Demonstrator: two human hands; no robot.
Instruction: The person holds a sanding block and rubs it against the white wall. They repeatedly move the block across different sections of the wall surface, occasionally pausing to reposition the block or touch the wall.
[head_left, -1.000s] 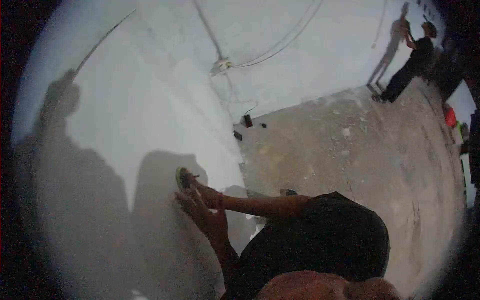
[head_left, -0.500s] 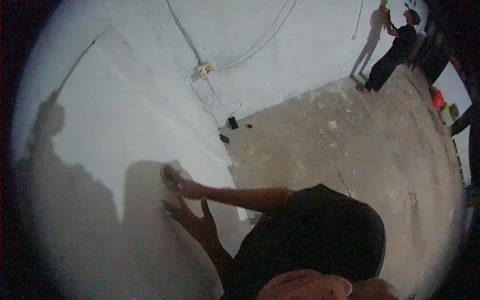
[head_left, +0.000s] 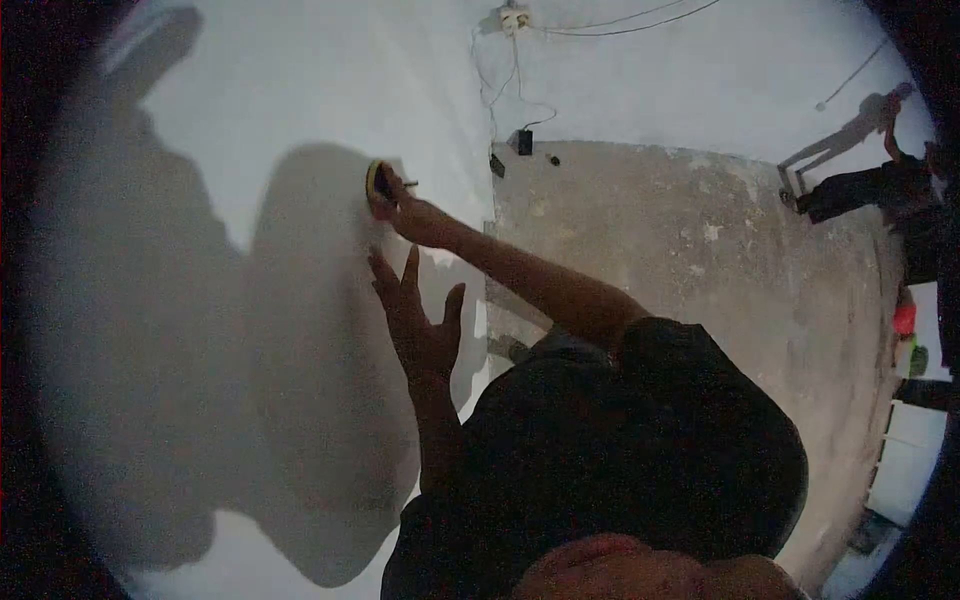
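Observation:
My right hand [head_left: 412,212] is wrapped round a round sanding pad [head_left: 377,186] with a dark body and a yellow rim. It holds the pad on edge to my view, its face against the white wall [head_left: 330,90]. Lower down, my left hand [head_left: 422,325] is spread at the same wall, fingers pointing up and thumb apart, with nothing in it. Large shadows of my head and arms fall over the wall around both hands.
A power outlet [head_left: 514,18] with loose cables is on the adjoining wall. A small black box [head_left: 525,142] lies near the corner of the worn concrete floor [head_left: 640,220]. A person [head_left: 870,190] in dark clothes stands by that wall at right.
My view has turned, so the corner and the other person appear farther right. My right hand and the pad have moved up the wall, away from my left hand, which stays spread.

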